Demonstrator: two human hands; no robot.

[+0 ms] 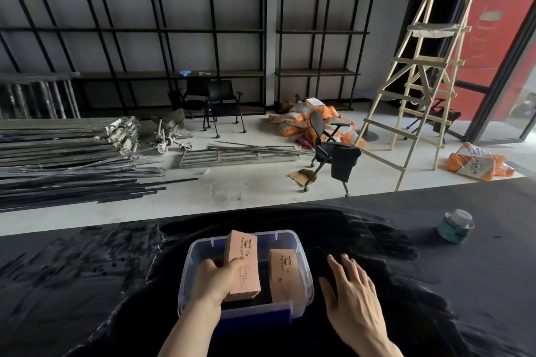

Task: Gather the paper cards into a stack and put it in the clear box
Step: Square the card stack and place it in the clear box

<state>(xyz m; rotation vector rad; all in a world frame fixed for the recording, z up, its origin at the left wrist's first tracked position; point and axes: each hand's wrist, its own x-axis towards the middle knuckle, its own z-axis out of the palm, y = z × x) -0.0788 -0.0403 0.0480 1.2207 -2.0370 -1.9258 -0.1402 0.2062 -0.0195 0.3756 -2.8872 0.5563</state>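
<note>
A clear plastic box (304, 262) with blue latches stands on the black cloth in front of me. My left hand (213, 280) grips a thick stack of brown printed paper cards (243, 262), held tilted over the box's left half. A second stack of brown cards (285, 275) lies inside the box on its right side. My right hand (352, 290) rests flat on the cloth just right of the box, fingers spread, holding nothing.
A black crinkled cloth (87, 284) covers the table. A teal-lidded glass jar (456, 226) stands at the far right of it. Beyond the table's far edge are metal bars, chairs, orange sacks and a wooden ladder (417, 78) on the floor.
</note>
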